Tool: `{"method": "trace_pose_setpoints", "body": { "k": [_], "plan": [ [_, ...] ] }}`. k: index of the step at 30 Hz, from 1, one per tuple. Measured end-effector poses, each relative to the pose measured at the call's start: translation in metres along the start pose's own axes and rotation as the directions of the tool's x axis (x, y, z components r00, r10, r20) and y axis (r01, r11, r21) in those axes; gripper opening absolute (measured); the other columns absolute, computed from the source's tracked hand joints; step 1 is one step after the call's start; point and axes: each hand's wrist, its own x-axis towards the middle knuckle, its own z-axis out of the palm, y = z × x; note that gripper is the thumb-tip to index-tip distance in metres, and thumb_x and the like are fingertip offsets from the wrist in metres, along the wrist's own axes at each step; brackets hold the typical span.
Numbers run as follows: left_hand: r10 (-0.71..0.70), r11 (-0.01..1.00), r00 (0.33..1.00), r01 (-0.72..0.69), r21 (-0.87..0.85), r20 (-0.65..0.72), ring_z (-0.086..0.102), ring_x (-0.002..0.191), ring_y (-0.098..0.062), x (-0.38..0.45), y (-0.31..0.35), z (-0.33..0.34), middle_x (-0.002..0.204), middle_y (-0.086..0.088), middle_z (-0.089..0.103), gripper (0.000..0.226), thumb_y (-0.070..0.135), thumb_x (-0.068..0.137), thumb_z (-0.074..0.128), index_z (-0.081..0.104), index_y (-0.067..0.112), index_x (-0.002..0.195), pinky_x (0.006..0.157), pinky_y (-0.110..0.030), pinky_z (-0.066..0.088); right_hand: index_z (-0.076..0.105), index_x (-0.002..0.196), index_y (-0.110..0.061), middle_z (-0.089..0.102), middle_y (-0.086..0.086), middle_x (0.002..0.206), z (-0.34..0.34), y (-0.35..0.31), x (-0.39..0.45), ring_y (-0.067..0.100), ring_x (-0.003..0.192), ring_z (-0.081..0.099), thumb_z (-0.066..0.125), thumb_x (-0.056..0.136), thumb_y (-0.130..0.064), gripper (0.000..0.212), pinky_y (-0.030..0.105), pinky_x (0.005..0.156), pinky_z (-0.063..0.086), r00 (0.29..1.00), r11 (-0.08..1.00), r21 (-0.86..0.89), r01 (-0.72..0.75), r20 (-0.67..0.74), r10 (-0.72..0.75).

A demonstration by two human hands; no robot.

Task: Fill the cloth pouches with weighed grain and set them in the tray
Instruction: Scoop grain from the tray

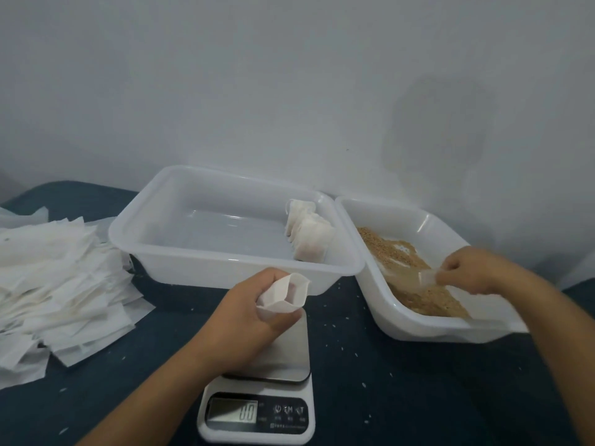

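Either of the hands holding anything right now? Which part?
Left hand grips an empty cloth pouch around its lower body, mouth open upward. Right hand pinches a clear scoop by its near end, over the grain.

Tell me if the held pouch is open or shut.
Open: the left hand holds the pouch with its mouth spread wide, facing up.

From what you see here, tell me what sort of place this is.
Probably a small home packing station: a digital scale, a tray of grain, a heap of empty pouches, all on a dark cloth against a bare wall.
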Motion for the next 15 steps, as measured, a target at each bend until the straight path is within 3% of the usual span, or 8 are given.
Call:
{"method": "trace_pose_setpoints", "body": {
  "k": [4, 9, 10, 13, 15],
  "plan": [
    [-0.009, 0.999, 1.0, 0.009, 0.031, 0.002, 0.064, 0.079, 0.004, 0.0, 0.001, 0.002, 0.089, 0.02, 0.069, 0.03, 0.028, 0.081, 0.083, 0.064, 0.045, 0.097, 0.064, -0.009, 0.048, 0.078, 0.092, -0.027, 0.073, -0.003, 0.1, -0.029, 0.033, -0.008, 0.02, 0.091, 0.069, 0.076, 0.088, -0.038, 0.012, 0.035, 0.079, 0.058, 0.996, 0.998, 0.001, -0.067, 0.065, 0.067],
    [-0.019, 0.999, 1.0, 0.019, 0.04, 0.01, 0.064, 0.078, 0.002, 0.0, 0.0, 0.002, 0.089, 0.019, 0.069, 0.031, 0.027, 0.08, 0.085, 0.064, 0.044, 0.097, 0.063, -0.01, 0.048, 0.082, 0.069, -0.032, 0.078, -0.006, 0.092, -0.059, 0.063, -0.014, 0.018, 0.092, 0.069, 0.086, 0.072, -0.036, 0.006, 0.039, 0.092, 0.055, 0.991, 0.992, 0.019, -0.124, 0.047, 0.123],
    [-0.02, 0.999, 1.0, 0.02, 0.036, 0.016, 0.063, 0.076, 0.002, 0.0, 0.0, 0.001, 0.087, 0.018, 0.069, 0.03, 0.027, 0.081, 0.085, 0.065, 0.042, 0.096, 0.063, -0.011, 0.048, 0.082, 0.069, -0.033, 0.078, -0.005, 0.09, -0.063, 0.066, -0.015, 0.02, 0.088, 0.07, 0.086, 0.066, -0.041, 0.01, 0.038, 0.09, 0.056, 0.99, 0.991, 0.009, -0.131, 0.059, 0.131],
    [-0.028, 0.999, 0.999, 0.027, 0.038, 0.033, 0.063, 0.074, 0.001, -0.001, 0.001, 0.001, 0.086, 0.016, 0.069, 0.028, 0.025, 0.081, 0.085, 0.066, 0.04, 0.095, 0.063, -0.012, 0.048, 0.082, 0.072, -0.029, 0.074, 0.0, 0.075, -0.071, 0.071, -0.015, 0.022, 0.065, 0.062, 0.079, 0.041, -0.056, 0.04, 0.031, 0.064, 0.051, 0.978, 0.984, -0.11, -0.142, 0.138, 0.156],
    [-0.034, 0.998, 0.999, 0.032, 0.057, 0.039, 0.063, 0.076, 0.0, -0.002, 0.002, 0.002, 0.087, 0.016, 0.069, 0.029, 0.025, 0.081, 0.085, 0.065, 0.041, 0.096, 0.064, -0.011, 0.048, 0.082, 0.074, -0.025, 0.077, 0.002, 0.083, -0.065, 0.069, -0.012, 0.027, 0.077, 0.072, 0.079, 0.043, -0.052, 0.041, 0.037, 0.07, 0.059, 0.973, 0.974, -0.15, -0.171, 0.132, 0.191]
  ]
}}
